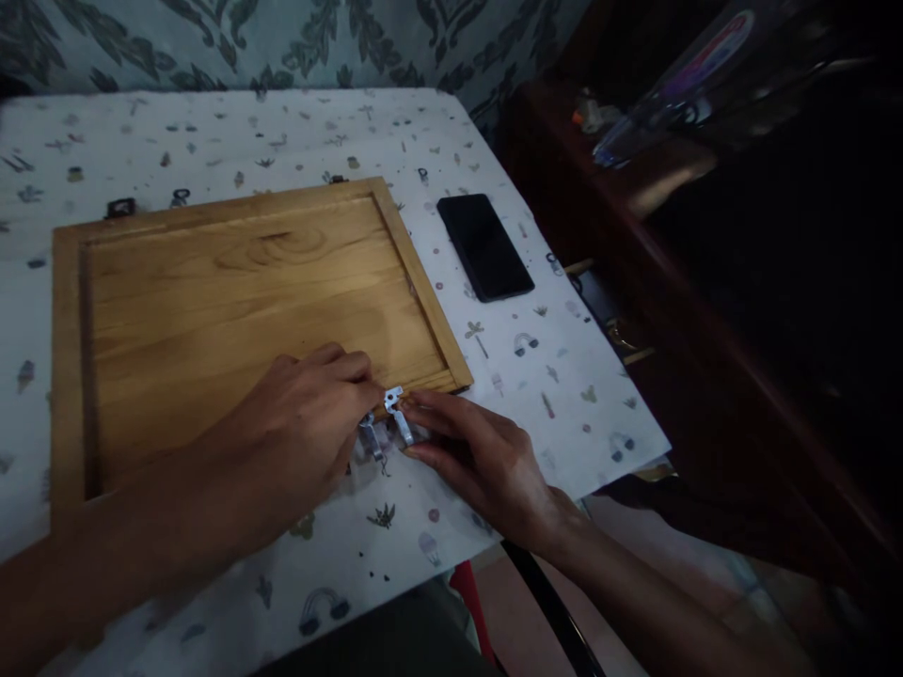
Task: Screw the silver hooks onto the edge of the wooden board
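Observation:
A wooden framed panel [246,282], like a shallow box lid or small door, lies flat on the table. At its near right edge, my right hand [486,456] pinches a small silver metal fitting [399,417] with a hole in its top plate, perhaps a latch part. My left hand [310,414] rests over the panel's near edge with its fingers curled. A second silver fitting [372,438] shows at those fingertips, and my fingers partly hide it. Both fittings are close together, beside the wooden edge.
A black phone [485,246] lies right of the panel. Dark metal hinges [120,208] show at its far edge. The table has a patterned white cover [564,376]. Dark red wooden furniture [677,273] stands to the right, with a clear plastic item [656,108] on it.

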The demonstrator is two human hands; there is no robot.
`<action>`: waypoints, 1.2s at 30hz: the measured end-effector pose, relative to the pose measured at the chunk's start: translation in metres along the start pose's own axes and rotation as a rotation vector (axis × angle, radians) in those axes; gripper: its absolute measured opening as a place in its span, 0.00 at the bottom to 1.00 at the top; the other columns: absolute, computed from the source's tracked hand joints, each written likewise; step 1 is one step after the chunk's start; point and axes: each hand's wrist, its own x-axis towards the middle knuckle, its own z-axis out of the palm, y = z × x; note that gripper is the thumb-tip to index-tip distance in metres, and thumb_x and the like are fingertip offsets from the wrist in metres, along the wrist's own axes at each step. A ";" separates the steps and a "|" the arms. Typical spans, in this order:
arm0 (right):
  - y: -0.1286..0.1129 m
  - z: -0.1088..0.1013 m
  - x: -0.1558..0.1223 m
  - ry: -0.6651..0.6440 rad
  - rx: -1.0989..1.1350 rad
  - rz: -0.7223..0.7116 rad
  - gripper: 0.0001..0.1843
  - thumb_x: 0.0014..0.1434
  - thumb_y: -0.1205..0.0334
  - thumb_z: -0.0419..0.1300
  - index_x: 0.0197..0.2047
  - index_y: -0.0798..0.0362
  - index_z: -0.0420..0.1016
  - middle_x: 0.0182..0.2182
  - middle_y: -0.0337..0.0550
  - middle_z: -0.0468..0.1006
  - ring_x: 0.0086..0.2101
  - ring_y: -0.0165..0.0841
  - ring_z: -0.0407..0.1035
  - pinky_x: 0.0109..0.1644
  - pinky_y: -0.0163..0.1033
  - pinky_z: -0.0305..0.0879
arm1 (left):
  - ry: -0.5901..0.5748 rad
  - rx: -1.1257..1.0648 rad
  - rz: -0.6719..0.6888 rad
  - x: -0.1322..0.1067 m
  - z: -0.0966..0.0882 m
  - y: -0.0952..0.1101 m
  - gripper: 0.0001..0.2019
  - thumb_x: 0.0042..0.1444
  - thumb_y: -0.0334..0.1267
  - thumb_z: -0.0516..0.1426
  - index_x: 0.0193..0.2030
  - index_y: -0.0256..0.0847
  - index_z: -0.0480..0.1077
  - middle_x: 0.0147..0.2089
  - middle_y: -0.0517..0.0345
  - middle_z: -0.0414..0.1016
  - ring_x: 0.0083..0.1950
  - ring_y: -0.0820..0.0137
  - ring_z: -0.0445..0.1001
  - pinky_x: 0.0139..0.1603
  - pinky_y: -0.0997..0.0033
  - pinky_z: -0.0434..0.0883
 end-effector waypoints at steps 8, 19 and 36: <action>-0.001 0.001 0.000 -0.001 0.049 0.011 0.32 0.69 0.63 0.62 0.72 0.48 0.57 0.51 0.47 0.85 0.52 0.37 0.81 0.57 0.41 0.81 | -0.020 -0.013 -0.014 0.000 0.002 -0.001 0.12 0.60 0.32 0.51 0.37 0.41 0.76 0.45 0.50 0.78 0.46 0.58 0.73 0.45 0.54 0.68; -0.001 0.000 0.000 -0.008 0.054 0.009 0.34 0.69 0.65 0.62 0.74 0.46 0.55 0.52 0.47 0.84 0.53 0.38 0.80 0.57 0.42 0.81 | 0.006 -0.037 -0.020 0.000 0.001 0.002 0.11 0.61 0.32 0.52 0.37 0.41 0.76 0.43 0.51 0.78 0.45 0.61 0.71 0.44 0.58 0.68; -0.002 -0.001 0.001 -0.028 0.039 0.003 0.29 0.71 0.62 0.59 0.72 0.49 0.57 0.51 0.48 0.84 0.51 0.38 0.81 0.55 0.41 0.82 | 0.047 0.012 0.064 -0.002 -0.007 0.002 0.14 0.64 0.30 0.48 0.41 0.41 0.76 0.42 0.52 0.79 0.43 0.61 0.75 0.38 0.61 0.66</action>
